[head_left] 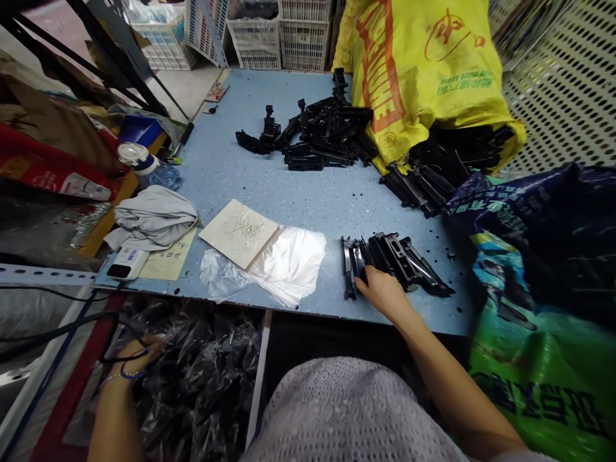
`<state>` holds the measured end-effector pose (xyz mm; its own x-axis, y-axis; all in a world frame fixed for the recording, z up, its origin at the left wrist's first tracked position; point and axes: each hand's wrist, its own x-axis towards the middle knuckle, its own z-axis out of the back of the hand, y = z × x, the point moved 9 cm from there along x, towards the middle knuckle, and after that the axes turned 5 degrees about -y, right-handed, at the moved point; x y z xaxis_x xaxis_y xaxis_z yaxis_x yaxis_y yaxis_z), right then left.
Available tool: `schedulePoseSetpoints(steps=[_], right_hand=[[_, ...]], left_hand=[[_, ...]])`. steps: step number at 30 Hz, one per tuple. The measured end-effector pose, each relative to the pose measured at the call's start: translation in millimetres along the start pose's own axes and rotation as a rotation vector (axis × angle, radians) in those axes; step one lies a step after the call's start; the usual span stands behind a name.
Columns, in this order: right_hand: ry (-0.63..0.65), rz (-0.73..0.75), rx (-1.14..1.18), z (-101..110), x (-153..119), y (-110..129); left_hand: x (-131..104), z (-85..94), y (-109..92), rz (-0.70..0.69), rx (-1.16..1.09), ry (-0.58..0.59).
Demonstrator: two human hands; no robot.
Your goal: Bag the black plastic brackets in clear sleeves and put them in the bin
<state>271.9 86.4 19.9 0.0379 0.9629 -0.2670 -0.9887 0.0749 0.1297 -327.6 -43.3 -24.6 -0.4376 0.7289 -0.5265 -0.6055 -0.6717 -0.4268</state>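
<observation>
At the right of the blue table, my right hand has its fingers closed on a black plastic part at the left end of a row of black parts. Down at the lower left, my left hand is over a bin of plastic-wrapped black parts; its fingers are blurred and partly hidden. Clear plastic bags lie near the front edge of the table, partly under a square cream pad with small specks on it.
A heap of black parts lies at the table's back. More spill from a yellow sack at the right. A grey cloth, white device and bottle sit left. A green bag stands right.
</observation>
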Motion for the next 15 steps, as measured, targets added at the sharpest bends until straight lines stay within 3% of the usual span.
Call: schedulePoseSetpoints(steps=[2,3,4,5,7,9,10,12,15], right_hand=[[0.011,0.004,0.092,-2.9,2.6,-5.5],[0.004,0.008,0.182,-3.4,3.9,-7.5],[-0.007,0.013,0.306,-3.5,5.3,-8.6],[-0.017,0.018,0.46,-3.9,6.6,-8.5],[-0.004,0.017,0.816,-7.2,8.9,-5.2],[0.051,0.005,1.131,-12.3,10.6,1.4],[0.079,-0.013,1.247,-14.3,11.3,4.3],[0.134,-0.063,1.408,-16.1,12.2,9.8],[0.264,-0.113,1.597,-15.0,14.0,28.2]], left_hand=[[-24.5,-52.1,-81.3,-0.09,-0.153,0.246],[-41.7,-80.5,-133.3,-0.235,-0.211,0.368],[-57.2,-103.9,-183.9,-0.38,-0.258,0.409],[-70.1,-123.4,-231.7,-0.528,-0.304,0.388],[-79.8,-146.2,-304.5,-0.725,-0.375,0.118],[-73.8,-170.9,-343.2,-0.756,-0.317,-0.082],[-66.0,-182.6,-352.8,-0.741,-0.302,-0.099],[-46.9,-198.6,-358.0,-0.703,-0.304,-0.024],[-24.7,-197.8,-348.7,-0.661,-0.356,0.104]])
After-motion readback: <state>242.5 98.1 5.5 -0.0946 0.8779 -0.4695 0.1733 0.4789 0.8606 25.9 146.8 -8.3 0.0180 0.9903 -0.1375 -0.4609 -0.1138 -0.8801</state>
